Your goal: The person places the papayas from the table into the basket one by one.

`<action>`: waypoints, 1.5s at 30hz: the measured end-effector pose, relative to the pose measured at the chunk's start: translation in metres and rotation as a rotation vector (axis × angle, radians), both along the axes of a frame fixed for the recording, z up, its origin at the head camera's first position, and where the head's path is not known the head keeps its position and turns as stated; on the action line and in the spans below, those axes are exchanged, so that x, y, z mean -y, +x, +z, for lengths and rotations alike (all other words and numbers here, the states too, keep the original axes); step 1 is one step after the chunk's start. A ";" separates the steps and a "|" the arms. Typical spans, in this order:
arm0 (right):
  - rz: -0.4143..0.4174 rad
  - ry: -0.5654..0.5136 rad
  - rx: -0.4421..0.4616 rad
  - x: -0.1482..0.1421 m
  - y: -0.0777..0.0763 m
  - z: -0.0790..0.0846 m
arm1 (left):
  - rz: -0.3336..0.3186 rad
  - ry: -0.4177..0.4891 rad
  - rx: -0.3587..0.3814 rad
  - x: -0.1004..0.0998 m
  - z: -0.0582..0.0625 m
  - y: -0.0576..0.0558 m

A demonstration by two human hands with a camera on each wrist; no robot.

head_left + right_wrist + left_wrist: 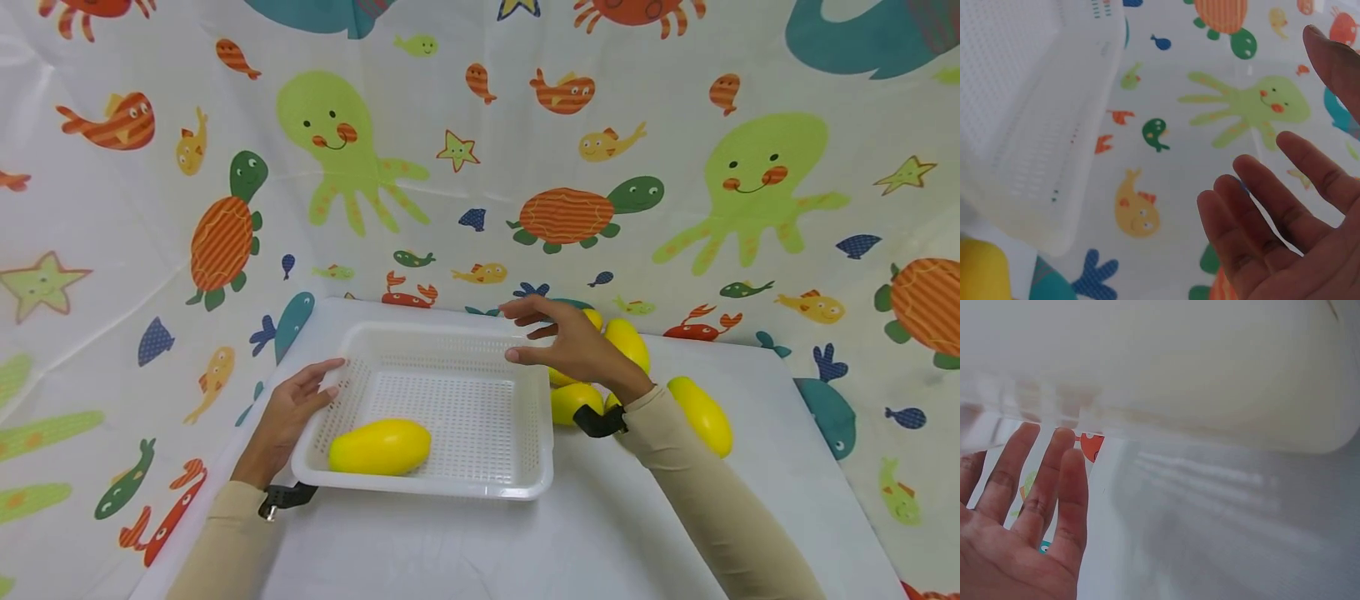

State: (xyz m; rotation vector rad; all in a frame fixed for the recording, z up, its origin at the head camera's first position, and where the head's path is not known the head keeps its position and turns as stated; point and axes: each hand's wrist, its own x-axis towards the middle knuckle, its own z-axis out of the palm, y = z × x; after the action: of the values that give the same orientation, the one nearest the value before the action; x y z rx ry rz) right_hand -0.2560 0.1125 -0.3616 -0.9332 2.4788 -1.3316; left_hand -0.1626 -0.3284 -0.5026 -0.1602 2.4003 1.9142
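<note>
Left hand (283, 417) and right hand (576, 343) look loose-fingered, so bumping the basket (480, 490) could roll that lower-left mango (380, 447) imo.

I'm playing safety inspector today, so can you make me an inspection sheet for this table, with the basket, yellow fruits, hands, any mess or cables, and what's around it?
Surface: smooth white table.
Job's things: white basket with one yellow fruit inside; more yellow fruits to its right, some partly hidden.
Clutter: nothing seen.
Hands: left hand at the basket's left rim; right hand by its right side, fingers parted, holding nothing.
Cables: nothing seen.
Surroundings: white backdrop printed with octopuses, turtles, crabs and fish.
</note>
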 end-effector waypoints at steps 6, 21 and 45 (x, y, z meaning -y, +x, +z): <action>-0.069 -0.011 0.011 -0.025 0.001 0.010 | 0.006 -0.007 0.004 0.001 -0.001 0.000; -0.265 -0.031 -0.043 -0.102 0.012 0.013 | -0.003 0.005 -0.006 0.001 -0.001 -0.001; -0.514 -0.023 -0.092 -0.166 0.037 -0.006 | -0.002 0.002 -0.021 0.001 -0.003 0.000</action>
State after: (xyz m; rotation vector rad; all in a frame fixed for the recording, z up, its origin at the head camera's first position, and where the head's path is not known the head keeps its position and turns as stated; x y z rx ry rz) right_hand -0.2188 0.2782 -0.3679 -0.3706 2.9049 -1.4797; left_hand -0.1623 -0.3296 -0.5056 -0.1373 2.4105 1.9275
